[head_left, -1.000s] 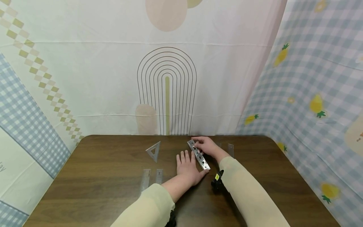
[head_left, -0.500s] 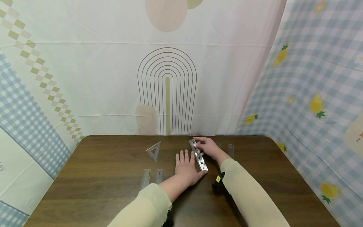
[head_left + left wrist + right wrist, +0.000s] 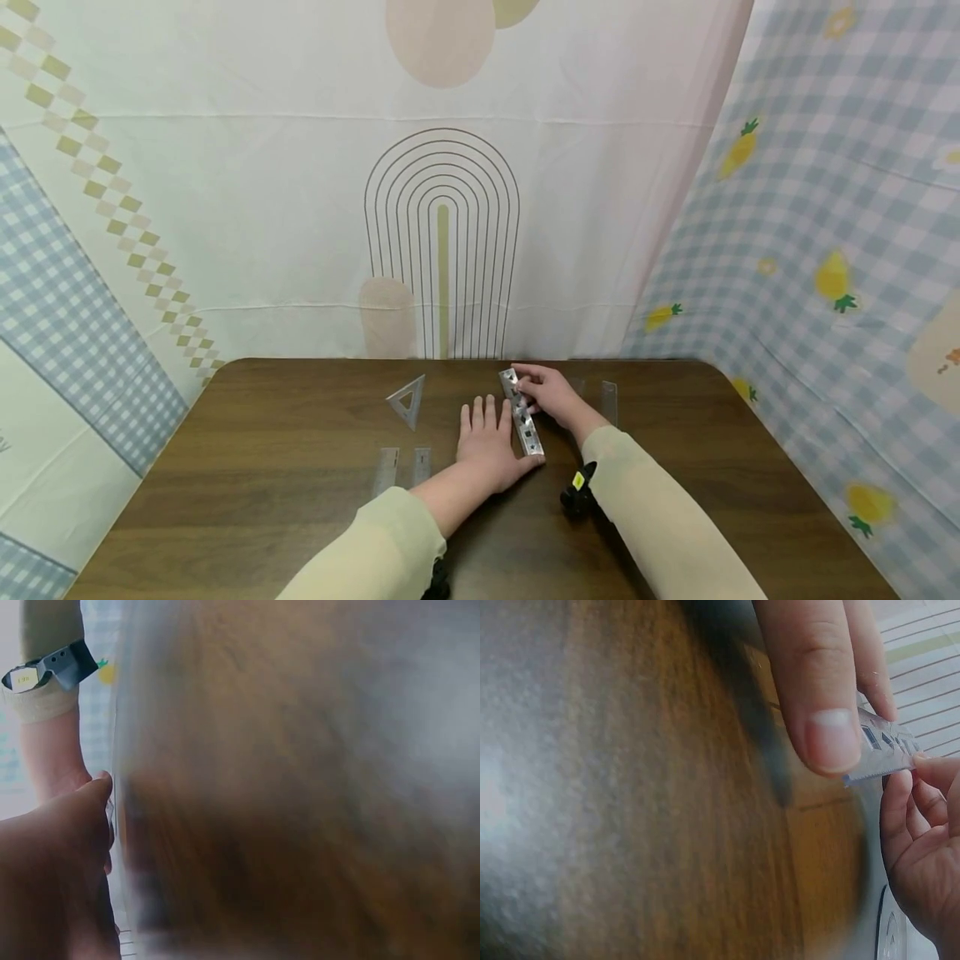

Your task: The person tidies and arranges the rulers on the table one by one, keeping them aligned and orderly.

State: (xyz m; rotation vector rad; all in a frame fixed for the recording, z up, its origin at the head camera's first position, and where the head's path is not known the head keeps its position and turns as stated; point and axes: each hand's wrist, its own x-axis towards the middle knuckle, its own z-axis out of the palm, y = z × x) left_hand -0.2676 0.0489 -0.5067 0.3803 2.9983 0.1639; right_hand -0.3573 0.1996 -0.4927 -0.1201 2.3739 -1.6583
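A clear stencil ruler (image 3: 526, 429) with cut-out shapes lies slanted near the table's far side. My right hand (image 3: 553, 392) pinches it near its far end with thumb and fingertips. My left hand (image 3: 487, 450) lies flat to the left of the ruler, its fingers straight and spread. The left thumb (image 3: 532, 461) rests at the ruler's near end, and the index fingertip is close along its left edge. In the right wrist view the left thumb (image 3: 832, 742) is large in front of the stencil ruler (image 3: 885, 742). The left wrist view is mostly blurred tabletop.
A clear set square (image 3: 413, 410) lies at the back left. Two clear rulers, one on the left (image 3: 387, 468) and another beside it (image 3: 422, 465), lie by the left forearm. Another clear ruler (image 3: 611, 400) lies right of my right hand. Patterned cloth hangs behind the brown table (image 3: 285, 467).
The stencil ruler has turned slightly, its near end shifting left and toward me. My left hand has moved a little left with it. The right hand has kept its pinch and moved slightly right.
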